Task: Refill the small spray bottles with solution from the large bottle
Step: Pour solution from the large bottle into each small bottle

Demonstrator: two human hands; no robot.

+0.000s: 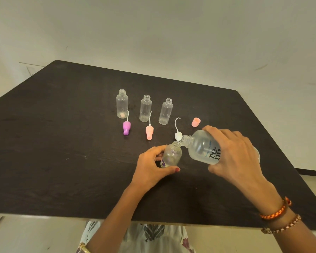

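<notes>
My right hand (233, 157) grips the large clear bottle (201, 148), tipped to the left with its open neck right over the mouth of a small clear bottle (171, 155). My left hand (151, 165) holds that small bottle, tilted slightly, just above the dark table (62, 143). Three more small clear bottles stand uncapped in a row behind: left (122, 104), middle (145, 108), right (165, 111). Spray heads lie on the table: a purple one (126, 127), a pink one (149, 132) and a white one (177, 135) with a curled tube.
A pink cap (196, 122) lies beyond the large bottle. The table's near edge runs across the bottom of the view; its right edge slants past my right wrist. A pale wall stands behind the table.
</notes>
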